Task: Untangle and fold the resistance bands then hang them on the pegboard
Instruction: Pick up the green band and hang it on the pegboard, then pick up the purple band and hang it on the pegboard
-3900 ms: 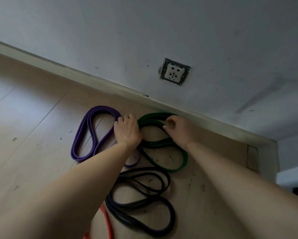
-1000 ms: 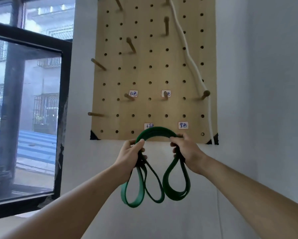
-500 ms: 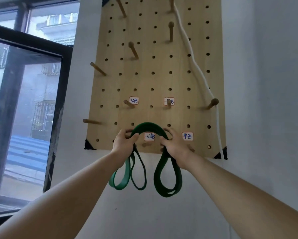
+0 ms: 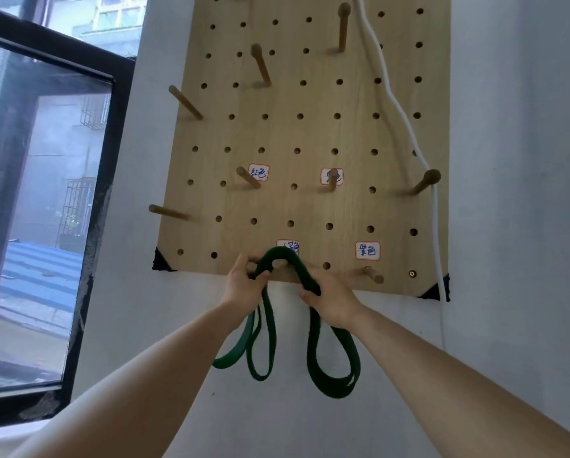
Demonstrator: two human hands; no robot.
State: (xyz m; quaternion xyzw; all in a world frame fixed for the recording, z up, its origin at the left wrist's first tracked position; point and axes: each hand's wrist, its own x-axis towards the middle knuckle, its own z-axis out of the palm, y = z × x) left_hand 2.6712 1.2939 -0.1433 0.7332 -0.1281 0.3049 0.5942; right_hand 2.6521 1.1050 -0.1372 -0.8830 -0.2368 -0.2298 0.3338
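Note:
A folded green resistance band (image 4: 333, 365) arches against the bottom edge of the wooden pegboard (image 4: 310, 133), just under a handwritten label. My left hand (image 4: 244, 285) grips the arch's left side and my right hand (image 4: 329, 300) grips its right side. Loops of the band hang down below both hands against the white wall. Whether a peg sits under the arch is hidden by the band and my fingers.
Several wooden pegs stick out of the board; one (image 4: 373, 275) is just right of my right hand under another label (image 4: 367, 250). A white cord (image 4: 405, 127) drapes over a peg (image 4: 424, 181) at the right. A dark-framed window (image 4: 45, 193) is at the left.
The band was lifted from the floor to the pegboard. In the last second both hands moved up and closer to the board, bringing the arch to its bottom row.

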